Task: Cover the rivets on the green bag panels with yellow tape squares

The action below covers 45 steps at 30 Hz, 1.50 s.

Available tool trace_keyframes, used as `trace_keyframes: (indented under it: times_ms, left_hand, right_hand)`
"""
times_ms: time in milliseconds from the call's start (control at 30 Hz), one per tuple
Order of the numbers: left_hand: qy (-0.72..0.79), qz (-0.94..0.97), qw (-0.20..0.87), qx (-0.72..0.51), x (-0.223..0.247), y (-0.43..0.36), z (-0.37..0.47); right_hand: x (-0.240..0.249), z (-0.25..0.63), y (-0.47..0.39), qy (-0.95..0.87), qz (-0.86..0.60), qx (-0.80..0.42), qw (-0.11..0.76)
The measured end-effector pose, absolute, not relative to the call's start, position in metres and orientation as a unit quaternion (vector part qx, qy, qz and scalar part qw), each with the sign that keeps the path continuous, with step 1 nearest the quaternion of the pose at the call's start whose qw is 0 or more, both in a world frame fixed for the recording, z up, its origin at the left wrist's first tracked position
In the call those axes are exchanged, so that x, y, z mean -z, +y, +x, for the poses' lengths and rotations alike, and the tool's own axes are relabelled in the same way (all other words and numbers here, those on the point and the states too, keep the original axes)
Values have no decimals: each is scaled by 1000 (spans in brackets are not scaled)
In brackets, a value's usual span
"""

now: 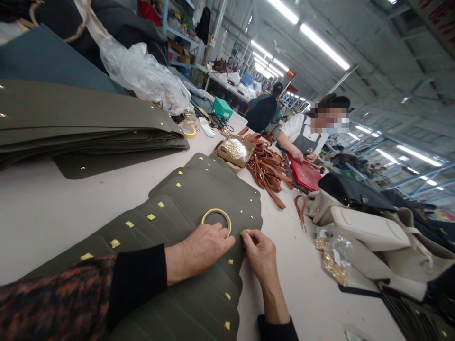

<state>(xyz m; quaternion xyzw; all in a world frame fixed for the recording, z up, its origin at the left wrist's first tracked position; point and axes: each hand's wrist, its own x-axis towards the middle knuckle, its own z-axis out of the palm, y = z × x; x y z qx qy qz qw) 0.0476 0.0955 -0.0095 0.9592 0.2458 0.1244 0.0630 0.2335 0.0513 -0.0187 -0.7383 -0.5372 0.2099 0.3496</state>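
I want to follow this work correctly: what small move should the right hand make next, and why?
Probably the right hand should press its pinched yellow bit onto the edge of the dark green sheets: it is held right there, and yellow patches line that side below.

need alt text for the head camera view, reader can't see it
Left hand holds a yellow tape roll over overlapping dark green panels dotted with yellow tape pieces; right hand pinches at their edge. Beyond lie brown straps.
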Motion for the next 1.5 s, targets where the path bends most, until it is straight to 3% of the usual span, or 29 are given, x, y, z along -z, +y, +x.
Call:
trace_keyframes:
  times_ms: [233, 433, 567, 800, 1100, 1233, 1333, 1500]
  left_hand:
    - [241, 960, 62, -126, 9, 96, 46]
    - [242, 958, 52, -144, 14, 96, 45]
    - [252, 955, 53, -147, 18, 96, 46]
    - [253, 955, 80, -132, 9, 101, 42]
    - [248, 936, 114, -223, 3, 110, 30]
    - [218, 921, 152, -286, 4, 111, 28]
    - [211, 919, 155, -294, 6, 110, 28]
    - [207, 920, 156, -293, 6, 108, 29]
  right_hand:
    - [14, 236, 54, -611, -746, -82, 250]
    - [16, 249, 37, -691, -672, 17, 266]
    - [18, 242, 38, -745, -633, 6, 211]
    - [4, 231, 63, -640, -753, -64, 139]
    - [-7, 223, 34, -655, -719, -164, 166]
    - [-10, 217, 28, -640, -673, -183, 323]
    - [-14, 209, 32, -674, -609, -157, 388]
    - [-16, 197, 39, -752, -541, -68, 371]
